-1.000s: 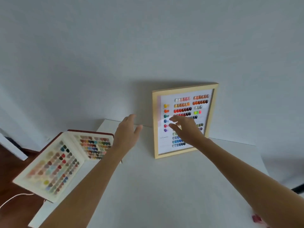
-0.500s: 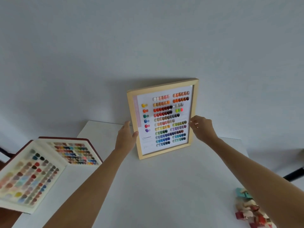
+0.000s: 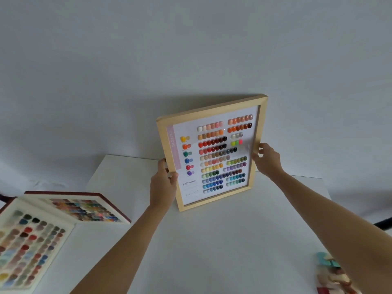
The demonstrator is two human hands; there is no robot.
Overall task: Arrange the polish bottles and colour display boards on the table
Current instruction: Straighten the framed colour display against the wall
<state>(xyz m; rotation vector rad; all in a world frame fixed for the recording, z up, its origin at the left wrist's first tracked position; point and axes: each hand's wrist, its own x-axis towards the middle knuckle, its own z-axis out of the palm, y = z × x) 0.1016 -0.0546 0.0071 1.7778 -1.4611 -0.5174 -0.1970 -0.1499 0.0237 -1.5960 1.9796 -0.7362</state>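
A wooden-framed colour display board (image 3: 212,153) with rows of polish swatches stands tilted near the white wall at the back of the white table (image 3: 201,240). My left hand (image 3: 163,183) grips the frame's left edge low down. On the frame's right edge, about halfway up, my right hand (image 3: 267,160) holds on. The frame's lower edge is at or just above the tabletop; I cannot tell which. An open book-style swatch board (image 3: 42,230) with a dark red cover lies at the table's left edge.
A small heap of colour swatch tips (image 3: 333,274), teal, cream and red, lies at the table's front right, partly hidden by my right forearm. The wall stands directly behind the frame.
Both hands have closed on the frame's side edges. The frame now tilts more clockwise and sits closer and larger in view; earlier my right hand was on its face.
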